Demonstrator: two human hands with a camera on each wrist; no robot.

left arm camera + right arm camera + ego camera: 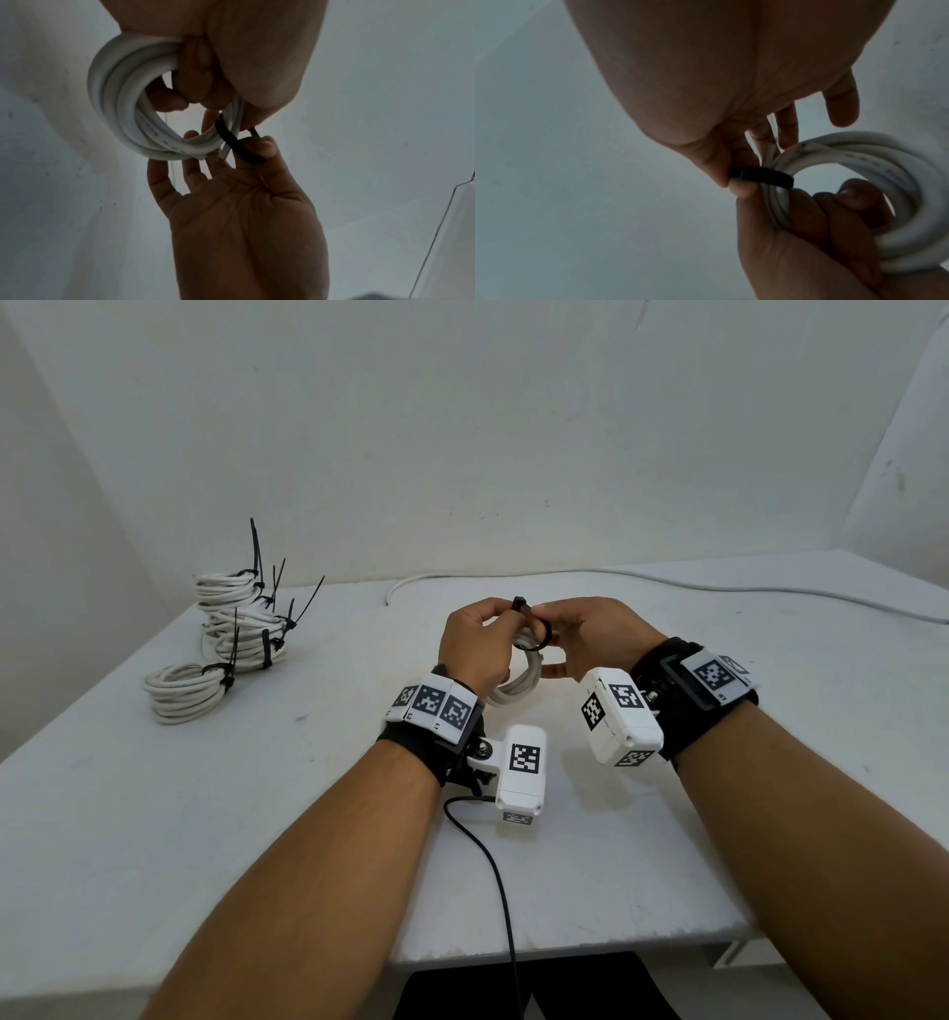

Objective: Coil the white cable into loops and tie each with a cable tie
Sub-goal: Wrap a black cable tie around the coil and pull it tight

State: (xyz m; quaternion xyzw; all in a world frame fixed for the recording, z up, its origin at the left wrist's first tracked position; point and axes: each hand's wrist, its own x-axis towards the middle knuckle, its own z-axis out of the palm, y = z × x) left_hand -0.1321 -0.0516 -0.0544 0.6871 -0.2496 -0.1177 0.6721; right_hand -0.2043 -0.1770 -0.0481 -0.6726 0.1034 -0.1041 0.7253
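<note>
Cable coil (513, 683): my left hand (470, 649) grips it, keeping loops bunched.
Cable tie (539, 629): my right hand (590, 639) pinches it around the bundle, for cinching.

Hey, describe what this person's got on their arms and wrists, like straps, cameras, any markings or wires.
Both forearms are bare, no sleeves. Each wrist wears a black strap with white blocks printed with black-and-white square tags: left wrist band, right wrist band. A white boxy camera unit hangs from each strap, left and right. A thin black cable trails from the left unit.
</note>
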